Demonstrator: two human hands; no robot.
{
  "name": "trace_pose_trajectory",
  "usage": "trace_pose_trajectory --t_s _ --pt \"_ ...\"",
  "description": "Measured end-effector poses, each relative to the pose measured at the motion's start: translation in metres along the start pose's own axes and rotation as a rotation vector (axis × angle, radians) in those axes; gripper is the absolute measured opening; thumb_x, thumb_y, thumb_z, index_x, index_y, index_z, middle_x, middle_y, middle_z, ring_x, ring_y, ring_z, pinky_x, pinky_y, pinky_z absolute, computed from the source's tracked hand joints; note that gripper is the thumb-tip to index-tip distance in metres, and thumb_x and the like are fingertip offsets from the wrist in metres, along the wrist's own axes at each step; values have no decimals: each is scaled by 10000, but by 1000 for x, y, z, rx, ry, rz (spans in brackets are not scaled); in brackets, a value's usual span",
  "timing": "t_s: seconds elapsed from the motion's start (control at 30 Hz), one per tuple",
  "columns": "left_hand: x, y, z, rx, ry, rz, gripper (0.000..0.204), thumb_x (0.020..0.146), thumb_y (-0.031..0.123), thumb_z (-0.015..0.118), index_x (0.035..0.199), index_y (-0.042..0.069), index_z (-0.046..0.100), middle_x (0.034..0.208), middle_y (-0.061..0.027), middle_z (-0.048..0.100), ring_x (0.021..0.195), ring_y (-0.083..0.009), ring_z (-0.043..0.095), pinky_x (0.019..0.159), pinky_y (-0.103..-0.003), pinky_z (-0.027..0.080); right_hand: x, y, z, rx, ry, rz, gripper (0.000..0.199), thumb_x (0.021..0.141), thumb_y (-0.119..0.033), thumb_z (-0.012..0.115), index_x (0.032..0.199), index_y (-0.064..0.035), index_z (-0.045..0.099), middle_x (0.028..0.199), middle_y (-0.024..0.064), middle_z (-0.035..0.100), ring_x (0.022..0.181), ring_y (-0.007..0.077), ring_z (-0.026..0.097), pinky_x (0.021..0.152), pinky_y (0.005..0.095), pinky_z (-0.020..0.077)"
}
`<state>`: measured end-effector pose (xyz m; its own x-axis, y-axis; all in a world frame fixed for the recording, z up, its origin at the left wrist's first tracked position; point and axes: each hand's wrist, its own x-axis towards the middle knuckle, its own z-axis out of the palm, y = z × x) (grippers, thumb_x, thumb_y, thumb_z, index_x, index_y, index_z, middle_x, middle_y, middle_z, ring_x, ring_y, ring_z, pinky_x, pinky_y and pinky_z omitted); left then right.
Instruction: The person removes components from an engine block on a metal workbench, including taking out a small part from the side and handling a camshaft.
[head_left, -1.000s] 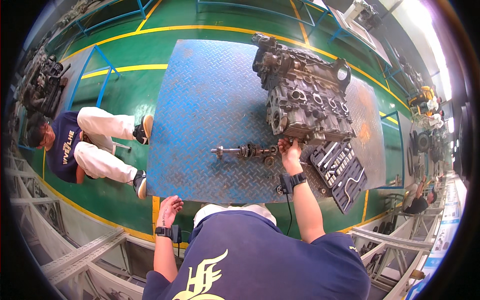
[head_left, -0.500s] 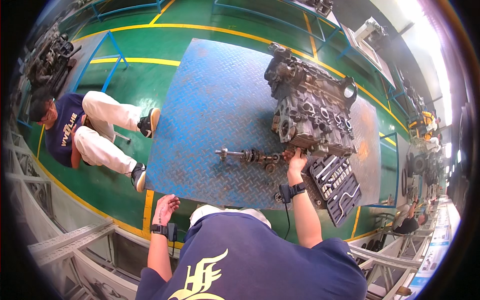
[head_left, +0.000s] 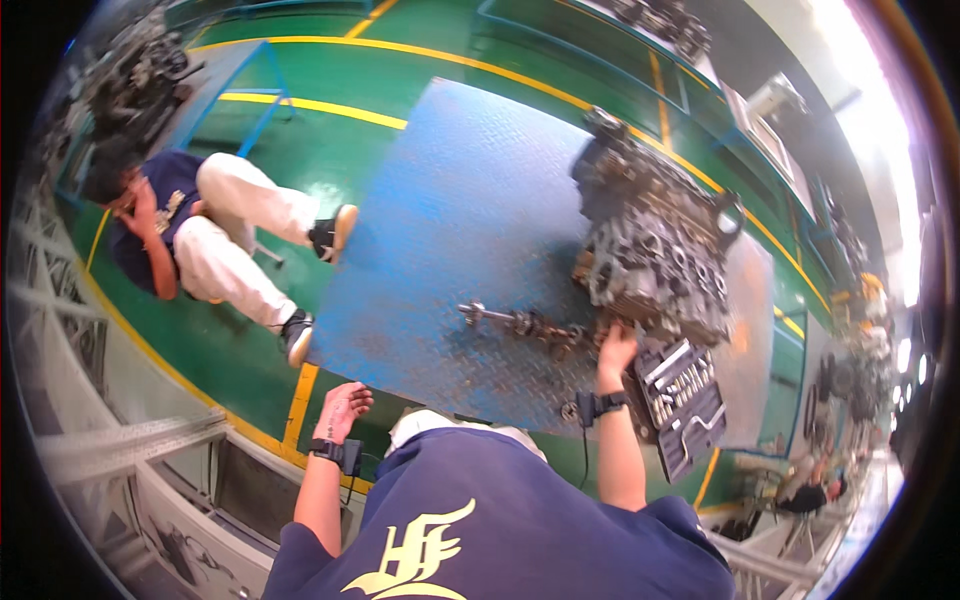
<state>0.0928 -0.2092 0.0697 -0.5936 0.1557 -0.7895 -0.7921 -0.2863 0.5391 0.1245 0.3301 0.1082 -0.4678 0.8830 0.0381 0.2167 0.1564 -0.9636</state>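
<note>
My right hand (head_left: 617,347) reaches to the near lower edge of a grey engine block (head_left: 660,250), at the right end of a metal shaft (head_left: 525,322) with gear-like rings. Its fingers are curled, and blur hides what they hold, if anything. The shaft lies on a blue patterned metal table (head_left: 430,200), a small toothed wheel at its left end. Off the table's near edge, my left hand (head_left: 347,402) hangs in the air with fingers loosely extended and nothing in it. Both wrists wear black straps with a small device.
An open socket tool case (head_left: 682,400) lies right of my right forearm, below the block. A small ring-shaped part (head_left: 570,411) sits near the table's front edge. To the left a seated person (head_left: 190,230) has feet close to the table. Metal frames (head_left: 150,440) stand at lower left.
The view has shifted, so the table and block sit further right and lower. My right hand stays by the shaft's end. The seated person has raised a hand to the head.
</note>
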Motion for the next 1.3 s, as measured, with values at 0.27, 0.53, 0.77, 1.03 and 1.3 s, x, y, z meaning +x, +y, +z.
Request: trace_pose_trajectory --t_s 0.27,0.53,0.77,1.03,1.3 --pt "-15 6 4 10 -9 48 149 853 163 612 897 21 606 801 -84 649 676 -157 634 644 -274 517 18 33 -15 562 -406 355 309 951 -267 388 665 -159 435 591 -44 359 458 71 273 395 246 188" --pt "7 -8 7 -129 -135 43 227 845 309 589 879 86 614 801 -20 645 733 -129 626 653 -261 489 92 140 -92 870 -464 418 286 953 -301 384 801 -90 501 612 -3 370 533 114 354 482 238 326" --pt "3 -38 -21 -271 -43 49 255 845 305 552 854 56 611 795 -48 650 698 -150 631 645 -269 498 35 37 -27 547 -175 556 238 943 -265 413 868 -77 537 708 20 506 620 136 459 557 255 386" --pt "-1 -24 -19 -257 -11 -1 255 817 295 566 835 45 609 797 -62 655 689 -159 631 645 -269 499 76 99 -44 285 -341 406 308 951 -292 408 951 -33 575 819 70 641 745 199 602 670 276 482" --pt "4 -9 -11 -194 -20 34 256 849 280 543 848 30 600 803 -74 635 693 -171 614 648 -274 501 45 58 -31 807 -293 619 261 956 -257 382 791 -78 478 687 13 453 589 141 400 516 260 350"
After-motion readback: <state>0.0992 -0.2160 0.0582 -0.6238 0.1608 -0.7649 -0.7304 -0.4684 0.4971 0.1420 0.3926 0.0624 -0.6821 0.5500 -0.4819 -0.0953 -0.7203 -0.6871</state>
